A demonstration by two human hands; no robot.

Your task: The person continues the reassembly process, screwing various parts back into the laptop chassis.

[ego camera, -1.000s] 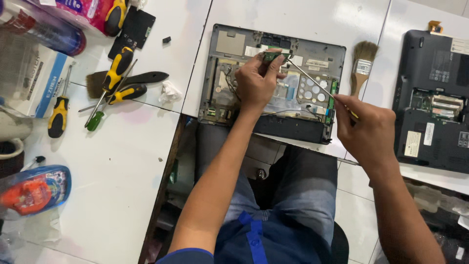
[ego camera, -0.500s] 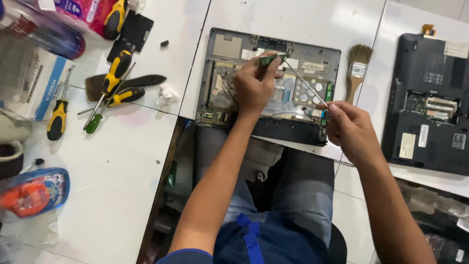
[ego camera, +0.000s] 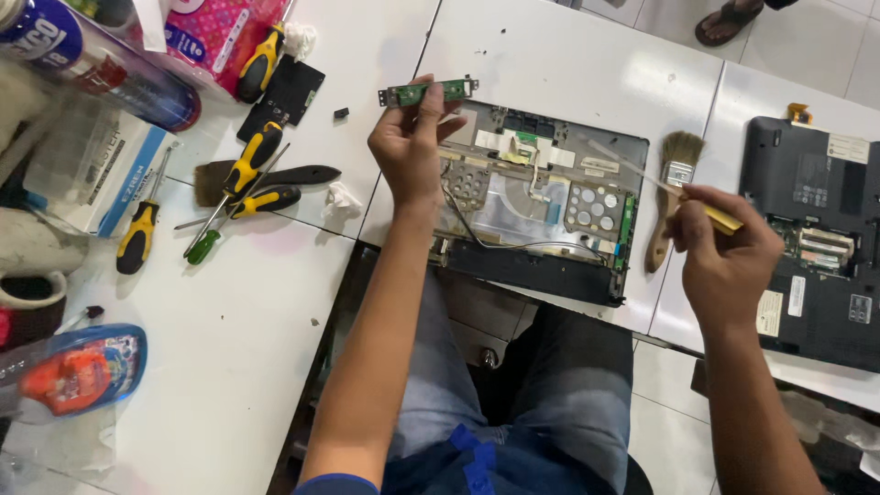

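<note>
Head view, only one angle.

Left hand (ego camera: 408,147): grip closed, thumb and fingers pinched on a small green circuit board strip (ego camera: 428,91) with metal tabs at both ends. Strip is lifted clear of the open laptop chassis (ego camera: 536,197), held over the bench (ego camera: 568,55) just past the chassis's far-left corner. Its long axis runs left-right, roughly parallel to the chassis's far edge. The pinch sits at mid-length from below, so both ends stick out free.

Right hand (ego camera: 724,257): grip closed around a thin tool with a yellow handle (ego camera: 720,218). The shaft looks pale and motion-blurred, pointing up-left over the chassis's right part; can't tell where the tip ends or whether it touches anything. This hand is off the chassis's right edge, well apart from the strip, so the left is plainly the nearer one.

Key relation: the strip lies up and left of the chassis opening, and the tool tip points roughly toward that side from the right.

Around:
- paintbrush (ego camera: 674,188) lies on the bench just right of the chassis, bristles away from the person
- second laptop base (ego camera: 816,238) at the right bench edge
- yellow-handled screwdrivers (ego camera: 247,174) left of the chassis, well apart from both hands
</note>
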